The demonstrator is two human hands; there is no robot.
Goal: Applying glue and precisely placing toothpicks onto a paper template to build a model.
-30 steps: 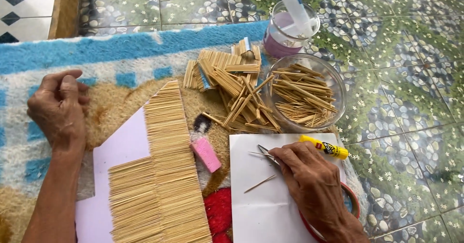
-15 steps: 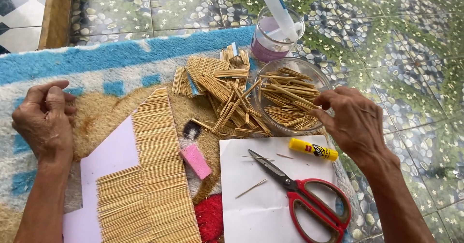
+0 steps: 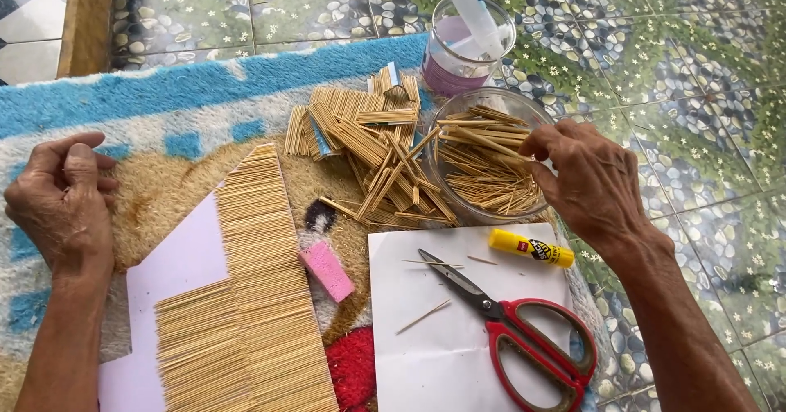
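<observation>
My right hand (image 3: 585, 178) reaches into a clear glass bowl (image 3: 449, 117) filled with thin wooden sticks (image 3: 483, 178), its fingertips pinching some of them. My left hand (image 3: 59, 203) rests curled on the fuzzy rug (image 3: 164, 92) at the left, holding nothing I can see. Between the hands lies a pale paper shape (image 3: 168, 269) covered with glued rows of sticks (image 3: 258, 289). Red-handled scissors (image 3: 524, 334) lie on a white sheet (image 3: 442, 355) below my right hand.
A yellow glue stick (image 3: 530, 248) lies beside the scissors. A pink block (image 3: 326, 270) sits on the rug. Loose stick bundles (image 3: 368, 146) are piled left of the bowl. A clear jar with a white glue bottle (image 3: 467, 39) stands behind it on pebble-pattern tiles (image 3: 688, 68).
My right hand let go of the scissors, left them on the white sheet, and moved up into the bowl of sticks. My left hand stayed on the rug.
</observation>
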